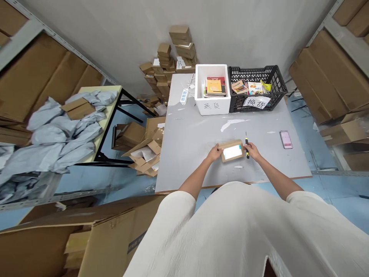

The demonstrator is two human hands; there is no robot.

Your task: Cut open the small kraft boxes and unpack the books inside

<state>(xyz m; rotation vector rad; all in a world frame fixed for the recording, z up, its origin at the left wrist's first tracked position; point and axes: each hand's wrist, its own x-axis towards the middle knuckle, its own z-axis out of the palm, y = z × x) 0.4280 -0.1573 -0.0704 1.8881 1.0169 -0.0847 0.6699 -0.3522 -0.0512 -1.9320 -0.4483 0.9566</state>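
Note:
On the grey table lies a small cardboard box (236,157) with a white label on its top. My left hand (215,152) is closed on the box's left end. At the box's right end is my right hand (253,151), its fingers closed around a black-and-yellow screwdriver (247,153). The tool's thin dark shaft points away from me. Whether the right fingertips also press on the box, I cannot tell.
Behind the box, a white foam bin (213,106) and a black plastic crate (256,105) hold books and packets. A power strip (184,96) and a phone (286,139) lie on the table (196,130). Cartons (147,154) and a side table with grey parcels (57,130) stand left.

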